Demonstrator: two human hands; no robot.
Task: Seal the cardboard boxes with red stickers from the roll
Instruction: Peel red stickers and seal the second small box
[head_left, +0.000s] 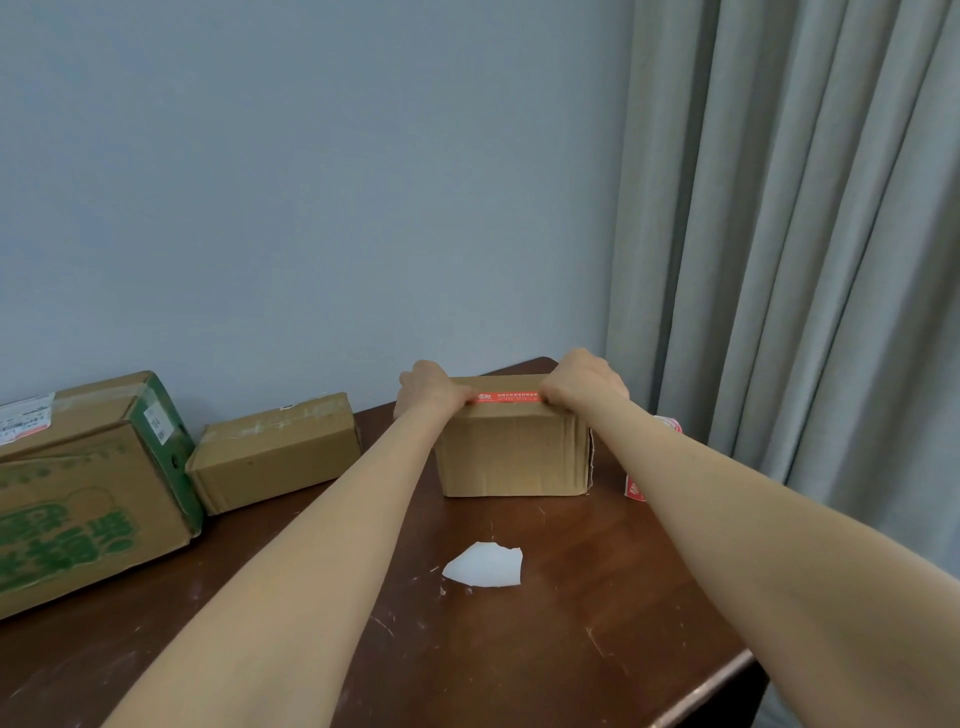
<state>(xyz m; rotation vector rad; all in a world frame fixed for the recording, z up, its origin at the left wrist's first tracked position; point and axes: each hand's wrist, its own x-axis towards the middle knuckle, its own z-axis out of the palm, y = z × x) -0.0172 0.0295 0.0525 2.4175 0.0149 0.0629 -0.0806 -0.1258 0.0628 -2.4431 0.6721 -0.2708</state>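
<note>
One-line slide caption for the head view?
Left hand and right hand hold a red sticker on the top of a cardboard box on a wooden table.

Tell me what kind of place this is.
Likely a home or small-office room, not a warehouse: a dark wooden table in a corner, grey curtain, painted wall, and three cardboard boxes.

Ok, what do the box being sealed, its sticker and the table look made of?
The box looks like brown corrugated cardboard, matte, its front ribbed with creases. The sticker is a red strip with pale print, paper or film, unclear which. The table seems dark reddish wood or veneer, faintly glossy, scratched.
</note>
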